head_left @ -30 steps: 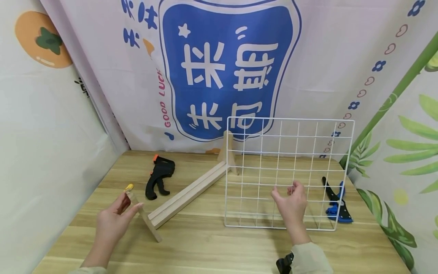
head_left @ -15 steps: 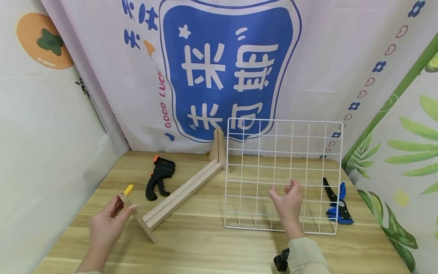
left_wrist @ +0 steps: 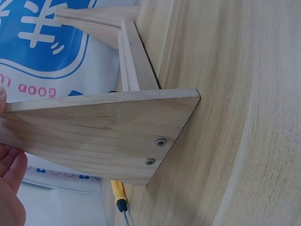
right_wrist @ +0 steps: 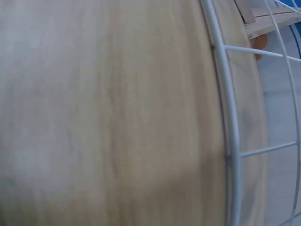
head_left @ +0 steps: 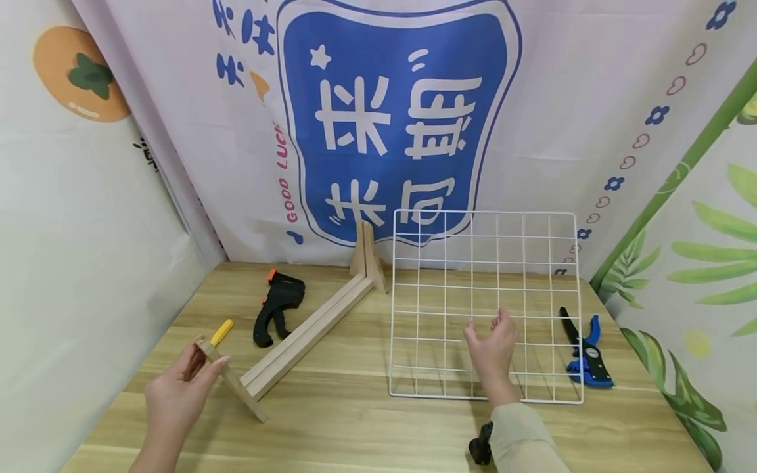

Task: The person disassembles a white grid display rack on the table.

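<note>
In the head view, my left hand (head_left: 177, 397) pinches the upper end of a wooden stand (head_left: 307, 338), whose long grooved rail slants back across the table to an upright end piece. The left wrist view shows the near end board (left_wrist: 94, 127) close up, with two metal bolts (left_wrist: 161, 142) through its lower part and fingers at its other end. To the right, my right hand (head_left: 493, 355) holds a white wire grid panel (head_left: 437, 397) by its inner wires, upright on its lower edge. Those fingers are out of the right wrist view, where the frame wire (right_wrist: 225, 84) shows.
A yellow-handled screwdriver (head_left: 221, 332) lies behind the near end board. A black clamp with orange tips (head_left: 282, 295) lies left of the rail. Beyond the grid's right edge is a blue-and-black hand tool (head_left: 591, 358). A printed curtain (head_left: 550, 105) hangs behind the table (head_left: 343, 433).
The wooden stand has shifted left with my left hand, its far end swinging left. The grid's right edge has moved left, and my right hand has moved slightly left. More of the screwdriver shows.
</note>
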`<state>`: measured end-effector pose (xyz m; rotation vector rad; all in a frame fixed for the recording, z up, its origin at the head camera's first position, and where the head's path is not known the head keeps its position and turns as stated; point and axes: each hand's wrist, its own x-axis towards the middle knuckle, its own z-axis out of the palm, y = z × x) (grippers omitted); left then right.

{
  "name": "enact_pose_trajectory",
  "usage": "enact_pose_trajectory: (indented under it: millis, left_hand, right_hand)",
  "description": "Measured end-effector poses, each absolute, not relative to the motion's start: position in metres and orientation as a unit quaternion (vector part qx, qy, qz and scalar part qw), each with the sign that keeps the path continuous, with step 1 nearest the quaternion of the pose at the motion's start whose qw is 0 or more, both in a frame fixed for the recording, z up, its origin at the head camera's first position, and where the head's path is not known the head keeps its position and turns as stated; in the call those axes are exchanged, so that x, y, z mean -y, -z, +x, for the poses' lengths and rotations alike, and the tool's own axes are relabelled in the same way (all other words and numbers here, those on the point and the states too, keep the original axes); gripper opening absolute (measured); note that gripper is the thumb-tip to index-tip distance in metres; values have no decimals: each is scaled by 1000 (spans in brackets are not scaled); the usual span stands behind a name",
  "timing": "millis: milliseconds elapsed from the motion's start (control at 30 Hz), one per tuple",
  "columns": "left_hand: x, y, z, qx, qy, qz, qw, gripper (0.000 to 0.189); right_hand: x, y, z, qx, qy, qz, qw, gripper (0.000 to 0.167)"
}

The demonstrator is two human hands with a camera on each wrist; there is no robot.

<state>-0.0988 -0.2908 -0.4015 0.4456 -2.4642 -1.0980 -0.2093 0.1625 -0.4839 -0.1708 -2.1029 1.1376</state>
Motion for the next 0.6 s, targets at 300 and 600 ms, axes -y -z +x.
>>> enact_pose_trajectory:
  millis: [300, 600]
  left_hand:
    - [291, 404, -97, 876, 397, 162, 221, 63]
    - [288, 405, -96, 875, 399, 168, 215, 67]
  right_hand:
    - [-163, 500, -217, 831, -415, -49, 368, 59]
    - [-163, 506, -223, 835, -381, -36, 395, 58]
